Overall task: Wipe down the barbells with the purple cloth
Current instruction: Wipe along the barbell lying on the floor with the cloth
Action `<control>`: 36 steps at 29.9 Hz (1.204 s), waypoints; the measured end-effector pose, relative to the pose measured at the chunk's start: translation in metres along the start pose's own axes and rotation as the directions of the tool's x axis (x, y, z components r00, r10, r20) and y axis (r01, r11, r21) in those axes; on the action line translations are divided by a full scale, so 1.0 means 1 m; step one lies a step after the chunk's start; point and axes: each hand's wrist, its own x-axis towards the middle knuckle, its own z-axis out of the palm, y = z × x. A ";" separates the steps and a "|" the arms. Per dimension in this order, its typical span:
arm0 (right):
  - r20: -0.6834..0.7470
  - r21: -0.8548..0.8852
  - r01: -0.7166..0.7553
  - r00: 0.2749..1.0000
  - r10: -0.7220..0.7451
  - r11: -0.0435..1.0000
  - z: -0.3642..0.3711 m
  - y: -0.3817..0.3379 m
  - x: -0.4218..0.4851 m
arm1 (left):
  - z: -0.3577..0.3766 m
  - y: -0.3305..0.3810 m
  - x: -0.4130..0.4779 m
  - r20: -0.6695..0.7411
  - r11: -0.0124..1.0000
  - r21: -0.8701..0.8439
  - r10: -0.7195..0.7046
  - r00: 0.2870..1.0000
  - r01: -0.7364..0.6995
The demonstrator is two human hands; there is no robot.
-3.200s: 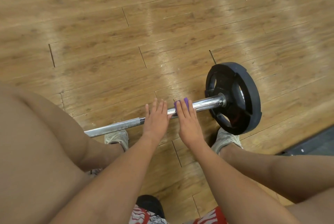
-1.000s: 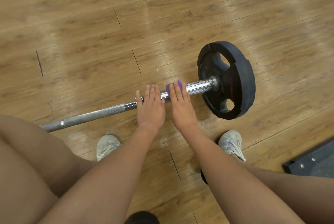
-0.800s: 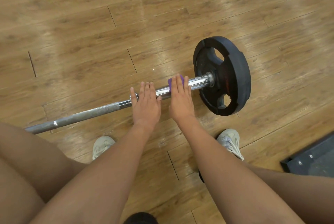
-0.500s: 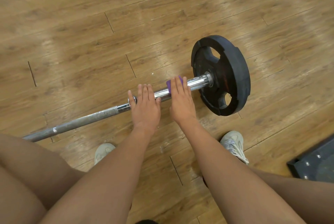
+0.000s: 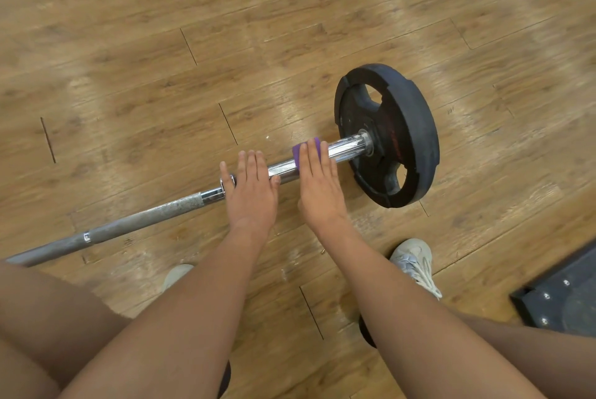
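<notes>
Left hand (image 5: 250, 192) is laid flat on the barbell (image 5: 145, 218), palm down, fingers straight and together, over the collar where the dull grey shaft meets the chrome sleeve (image 5: 345, 147). Nothing is gripped by it. Right hand (image 5: 317, 186) is also held flat with straight fingers and is pressed onto the purple cloth (image 5: 298, 153). The cloth is draped over the sleeve under those fingers; only its edges are seen, at the fingertips and on the thumb side. A short stretch of bare chrome is left between the hands. Cloth is located on the sleeve between the left hand and the black plate (image 5: 403, 140), apart from the plate hub. Plate is mounted at the bar's right end and stood on its rim on the wooden floor (image 5: 193, 44). Shaft is run off left, behind a knee. Left shoe (image 5: 175, 274) and right shoe (image 5: 414, 261) are planted on the near side of the bar. A dark bolted slab (image 5: 561, 298) is seen on the floor to the right, well apart from the plate.
</notes>
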 end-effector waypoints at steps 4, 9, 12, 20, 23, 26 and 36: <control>-0.003 -0.023 0.018 1.000 -0.018 1.000 -0.002 0.010 0.008 | -0.001 0.000 0.004 -0.003 1.000 0.004 0.003 1.000 -0.003; 0.013 0.004 -0.004 1.000 0.004 1.000 -0.006 0.004 0.014 | -0.003 -0.004 0.009 0.006 1.000 0.004 0.006 1.000 -0.006; 0.055 -0.049 0.130 0.990 -0.127 0.990 -0.011 0.016 0.019 | -0.003 -0.005 0.012 0.009 1.000 -0.012 0.011 1.000 -0.011; 0.039 -0.037 0.156 0.987 -0.155 0.987 -0.010 0.022 0.028 | -0.007 -0.011 0.028 -0.003 0.999 -0.047 0.011 1.000 -0.011; 0.052 -0.046 0.185 0.982 -0.183 0.982 -0.014 0.029 0.038 | -0.009 -0.014 0.034 -0.014 0.999 -0.039 0.019 1.000 -0.019; 0.014 -0.026 0.113 0.994 -0.112 0.993 -0.015 0.022 0.045 | -0.011 -0.016 0.039 -0.018 0.999 -0.031 0.013 1.000 -0.014; 0.030 -0.040 0.077 0.997 -0.075 0.996 -0.030 0.039 0.072 | -0.016 -0.017 0.052 0.004 0.998 -0.069 -0.005 1.000 0.005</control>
